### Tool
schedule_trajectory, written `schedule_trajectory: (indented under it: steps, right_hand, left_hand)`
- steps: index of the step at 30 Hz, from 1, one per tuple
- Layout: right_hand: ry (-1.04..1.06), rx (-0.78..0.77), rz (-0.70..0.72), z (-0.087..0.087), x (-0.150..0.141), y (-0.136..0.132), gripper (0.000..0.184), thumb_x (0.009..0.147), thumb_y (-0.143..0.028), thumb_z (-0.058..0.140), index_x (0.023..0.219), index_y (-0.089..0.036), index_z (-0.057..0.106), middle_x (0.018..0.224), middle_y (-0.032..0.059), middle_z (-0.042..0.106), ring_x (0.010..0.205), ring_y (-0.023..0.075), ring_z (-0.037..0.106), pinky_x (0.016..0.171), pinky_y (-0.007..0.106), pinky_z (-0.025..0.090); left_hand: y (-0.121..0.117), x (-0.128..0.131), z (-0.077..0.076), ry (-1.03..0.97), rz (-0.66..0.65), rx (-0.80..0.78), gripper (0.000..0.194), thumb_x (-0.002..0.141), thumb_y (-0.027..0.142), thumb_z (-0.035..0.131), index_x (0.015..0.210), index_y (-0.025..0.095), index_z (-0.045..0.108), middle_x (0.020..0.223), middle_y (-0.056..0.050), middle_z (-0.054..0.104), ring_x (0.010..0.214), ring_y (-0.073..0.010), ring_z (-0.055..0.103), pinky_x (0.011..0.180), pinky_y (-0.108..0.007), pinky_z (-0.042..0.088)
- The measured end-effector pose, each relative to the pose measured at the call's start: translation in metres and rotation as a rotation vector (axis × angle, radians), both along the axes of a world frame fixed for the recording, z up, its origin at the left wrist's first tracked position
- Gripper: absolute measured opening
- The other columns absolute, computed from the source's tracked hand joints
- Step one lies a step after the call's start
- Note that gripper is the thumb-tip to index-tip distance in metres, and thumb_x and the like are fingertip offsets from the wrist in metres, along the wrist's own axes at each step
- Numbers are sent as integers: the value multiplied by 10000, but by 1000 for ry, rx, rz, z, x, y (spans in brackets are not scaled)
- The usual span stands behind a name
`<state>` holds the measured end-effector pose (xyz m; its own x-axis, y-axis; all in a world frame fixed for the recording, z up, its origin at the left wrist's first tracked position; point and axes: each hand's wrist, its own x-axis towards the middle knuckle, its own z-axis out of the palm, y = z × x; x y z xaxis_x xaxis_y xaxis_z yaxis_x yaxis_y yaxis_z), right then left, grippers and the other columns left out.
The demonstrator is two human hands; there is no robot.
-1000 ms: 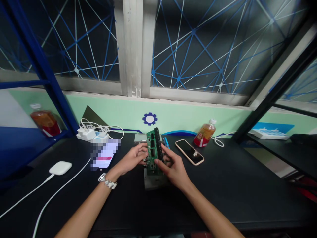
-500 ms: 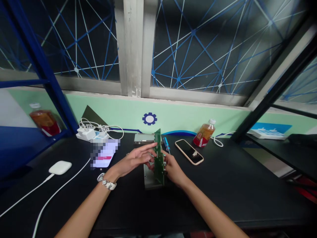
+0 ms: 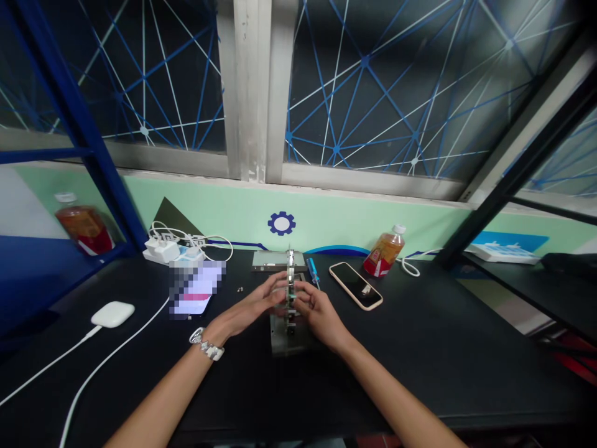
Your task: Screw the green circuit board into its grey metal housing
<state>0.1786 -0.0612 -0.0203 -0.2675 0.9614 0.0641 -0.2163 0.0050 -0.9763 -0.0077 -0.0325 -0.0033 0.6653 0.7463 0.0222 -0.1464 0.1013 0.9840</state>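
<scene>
Between my two hands a circuit board stands on edge, turned so that its narrow side with metal connectors faces me. My left hand holds it from the left, fingers against its face. From the other side my right hand grips it with bent fingers. Beneath the board lies a flat grey metal plate, partly covered by the hands. Just behind sits a grey metal cover. A blue screwdriver lies beyond my right hand, and a few small screws rest left of the board.
A phone in a pale case and a drink bottle are to the right. On the left are a lit phone, a power strip, a white charger case and white cables. Shelf frames stand at both sides.
The board has turned from showing its green face to showing its connector edge. My left hand's fingers have bent from stretched out to around the board, and the small screws now show more clearly.
</scene>
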Motion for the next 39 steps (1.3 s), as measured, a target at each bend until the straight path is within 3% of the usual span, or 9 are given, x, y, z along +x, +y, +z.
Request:
schedule_trajectory:
  steps: [5, 8, 11, 15, 18, 23, 27, 35, 39]
  right_hand:
    - [-84, 228, -112, 2, -1, 2, 331, 856, -360, 649, 1130, -209, 541, 942, 54, 692, 780, 162, 684, 708, 281, 541]
    - [-145, 340, -188, 6, -3, 5, 286, 884, -334, 613, 1139, -223, 546, 1018, 69, 685, 884, 176, 684, 788, 301, 548]
    - [-169, 425, -231, 10, -4, 7, 268, 895, -318, 598, 1147, -233, 561, 1083, 75, 678, 992, 193, 666, 909, 344, 524]
    - [-294, 532, -244, 17, -1, 4, 321, 923, -323, 551, 1233, -250, 592, 1288, 83, 597, 1217, 228, 549, 1066, 408, 409]
    - [-376, 588, -246, 26, 2, -2, 361, 935, -347, 528, 1277, -256, 599, 1360, 82, 526, 1295, 244, 460, 1117, 419, 321]
    - [-204, 326, -130, 37, 2, -12, 382, 943, -446, 493, 1248, -235, 586, 992, 53, 631, 947, 208, 606, 906, 362, 465]
    - [-127, 177, 5, 37, 1, -17, 340, 847, -480, 635, 1044, -203, 621, 750, -11, 544, 627, 130, 511, 612, 253, 445]
    - [-180, 195, -2, 27, 1, -20, 360, 711, -413, 791, 880, -205, 551, 738, -36, 488, 548, 78, 364, 494, 204, 278]
    - [-335, 331, -105, 26, 3, -19, 261, 775, -367, 738, 797, -198, 540, 725, -37, 424, 530, 78, 317, 476, 217, 263]
  left_hand:
    - [-5, -1, -1, 80, -49, -81, 733, 882, 513, 586, 1503, 312, 253, 1524, -113, 330, 1351, -317, 355, 975, -425, 419]
    - [-6, -2, 1, 94, -108, -82, 789, 848, 455, 658, 1505, 348, 235, 1461, -116, 412, 1254, -309, 474, 928, -418, 455]
    - [-6, 0, 1, 49, -137, -50, 1009, 764, 327, 773, 1523, 368, 109, 1421, -126, 435, 1138, -277, 572, 918, -421, 475]
    - [-2, 2, -5, 58, -77, 153, 1198, 678, 217, 829, 1528, 353, -5, 1378, -149, 458, 1097, -262, 598, 904, -426, 505]
    - [3, 2, -9, 152, 102, 406, 1292, 621, 169, 834, 1526, 328, -75, 1381, -170, 456, 1164, -286, 563, 935, -429, 502]
    - [9, -1, -7, 311, 347, 776, 1305, 556, 128, 816, 1538, 281, -30, 1523, -169, 249, 1318, -348, 416, 1095, -504, 367]
    - [10, -2, -2, 395, 382, 862, 1264, 601, 108, 775, 1537, 266, -59, 1545, -160, 209, 1327, -354, 405, 1113, -509, 344]
    - [16, -5, 1, 444, 448, 942, 1148, 671, 118, 724, 1544, 261, -7, 1535, -135, 266, 1404, -350, 273, 1158, -513, 251]
    - [21, -10, 3, 432, 559, 955, 1054, 723, 165, 696, 1541, 259, 38, 1550, -130, 241, 1411, -328, 267, 1152, -492, 272]
